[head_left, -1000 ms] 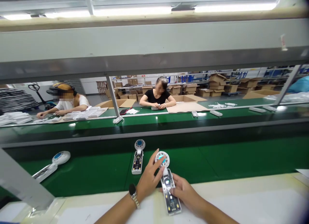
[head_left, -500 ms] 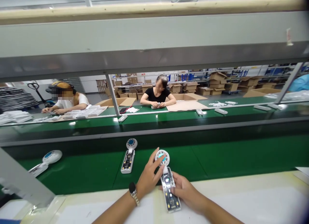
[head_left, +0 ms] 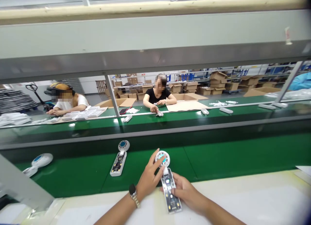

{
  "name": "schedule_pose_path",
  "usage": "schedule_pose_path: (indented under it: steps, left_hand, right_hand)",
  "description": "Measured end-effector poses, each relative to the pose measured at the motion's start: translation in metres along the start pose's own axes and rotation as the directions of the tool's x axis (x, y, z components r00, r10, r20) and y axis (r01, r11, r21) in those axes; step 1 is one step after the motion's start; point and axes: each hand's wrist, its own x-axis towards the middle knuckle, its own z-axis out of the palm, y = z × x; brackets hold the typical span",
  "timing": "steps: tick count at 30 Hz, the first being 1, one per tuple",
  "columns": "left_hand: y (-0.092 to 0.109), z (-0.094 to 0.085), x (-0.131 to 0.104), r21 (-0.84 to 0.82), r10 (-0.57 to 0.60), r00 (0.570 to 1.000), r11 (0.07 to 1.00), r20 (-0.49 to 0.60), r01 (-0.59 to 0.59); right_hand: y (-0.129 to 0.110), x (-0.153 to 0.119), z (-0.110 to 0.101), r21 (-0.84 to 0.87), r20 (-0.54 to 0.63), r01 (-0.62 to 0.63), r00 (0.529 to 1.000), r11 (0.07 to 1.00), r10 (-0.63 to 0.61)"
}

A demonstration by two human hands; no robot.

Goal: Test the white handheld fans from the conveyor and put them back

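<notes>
A white device (head_left: 171, 193) with a round fan-like head and an open body showing a circuit board is held over the near table edge. My right hand (head_left: 186, 190) grips its body, the thumb on the board. Fingers of my left hand (head_left: 149, 176) rest on the round head, closed around its rim and blue centre. To the left, a similar device (head_left: 118, 163) lies on the green belt, board side up. Another one (head_left: 41, 160) lies at the far left, partly hidden by a metal post.
The green belt (head_left: 225, 157) runs across in front of the pale table (head_left: 233, 199). A grey post (head_left: 21, 183) stands at the left; a shelf beam (head_left: 155, 37) crosses overhead. Two people sit beyond, near cardboard boxes and white parts.
The devices lying on the near belt have shifted left, as have its seams. White parts on the far belt moved right. The person opposite has reached forward to a white part there. My hands stayed.
</notes>
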Motion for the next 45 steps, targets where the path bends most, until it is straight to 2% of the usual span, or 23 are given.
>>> schedule_pose_path:
  steps: [9,12,13,15,18,19,21,22,24,27,30,32,35,37,38,40,42,43,45]
  left_hand:
    - [0.006,-0.002,0.001,0.028,-0.053,0.998,0.998,0.045,0.052]
    - [0.006,-0.003,0.000,0.056,-0.045,0.996,0.998,0.077,0.041]
    - [0.005,-0.003,0.000,0.069,-0.005,0.995,0.998,0.095,-0.002]
    - [0.005,-0.003,-0.001,0.096,0.144,0.977,0.982,0.158,-0.160]
    - [0.009,-0.002,-0.003,0.086,0.370,0.882,0.908,0.293,-0.410]
    - [0.011,-0.001,-0.004,0.073,0.403,0.853,0.890,0.333,-0.449]
    - [0.016,0.000,-0.005,0.070,0.404,0.825,0.882,0.394,-0.466]
    - [0.018,0.001,-0.005,0.088,0.381,0.828,0.888,0.411,-0.452]
    - [0.018,0.002,-0.004,0.162,0.293,0.868,0.910,0.402,-0.382]
    - [0.009,0.003,-0.001,0.270,0.128,0.946,0.939,0.298,-0.212]
    - [-0.003,0.004,0.001,0.304,-0.013,0.974,0.951,0.225,-0.057]
    - [-0.004,0.003,0.001,0.303,-0.033,0.981,0.953,0.192,-0.027]
    - [0.003,0.001,0.000,0.301,0.073,0.984,0.946,0.163,-0.120]
    - [0.010,0.000,-0.001,0.295,0.197,0.961,0.922,0.194,-0.249]
    - [0.013,-0.001,-0.002,0.284,0.265,0.936,0.902,0.233,-0.326]
    - [0.018,-0.001,-0.003,0.243,0.388,0.861,0.847,0.329,-0.474]
    - [0.022,-0.001,-0.005,0.201,0.460,0.796,0.802,0.394,-0.563]
    - [0.023,-0.001,-0.005,0.192,0.474,0.784,0.793,0.401,-0.578]
    - [0.024,0.000,-0.005,0.193,0.479,0.790,0.795,0.383,-0.576]
  right_hand:
    - [0.002,0.001,-0.002,0.041,-0.010,-0.013,1.000,0.999,0.014]
    - [0.001,0.001,0.001,0.082,-0.047,-0.034,0.998,0.996,0.038]
    - [0.001,0.001,0.002,0.108,-0.085,-0.030,0.996,0.994,0.040]
    - [-0.002,0.002,0.004,0.178,-0.185,-0.017,0.981,0.984,0.050]
    - [-0.006,0.003,0.007,0.274,-0.305,0.038,0.951,0.961,0.049]
    - [-0.008,0.003,0.007,0.289,-0.320,0.048,0.946,0.956,0.049]
    - [-0.010,0.002,0.006,0.292,-0.333,0.057,0.942,0.955,0.046]
    - [-0.011,0.002,0.006,0.291,-0.325,0.056,0.945,0.955,0.044]
    - [-0.010,0.002,0.004,0.300,-0.276,0.051,0.961,0.953,0.036]
    - [-0.005,0.003,0.001,0.315,-0.201,0.000,0.977,0.949,0.066]
    - [0.001,0.003,-0.001,0.302,-0.236,-0.053,0.963,0.952,0.129]
    - [0.004,0.003,-0.002,0.288,-0.262,-0.056,0.956,0.956,0.134]
    - [0.007,0.003,-0.004,0.255,-0.278,-0.051,0.953,0.966,0.124]
    - [0.007,0.005,-0.004,0.223,-0.264,-0.052,0.958,0.973,0.111]
    - [0.007,0.005,-0.003,0.201,-0.240,-0.059,0.965,0.978,0.107]
    - [0.005,0.005,0.000,0.140,-0.171,-0.082,0.980,0.987,0.106]
    - [0.003,0.004,0.004,0.065,-0.136,-0.101,0.985,0.993,0.109]
    - [0.002,0.004,0.006,0.033,-0.141,-0.103,0.984,0.994,0.107]
    - [0.001,0.003,0.008,-0.014,-0.173,-0.098,0.981,0.995,0.094]
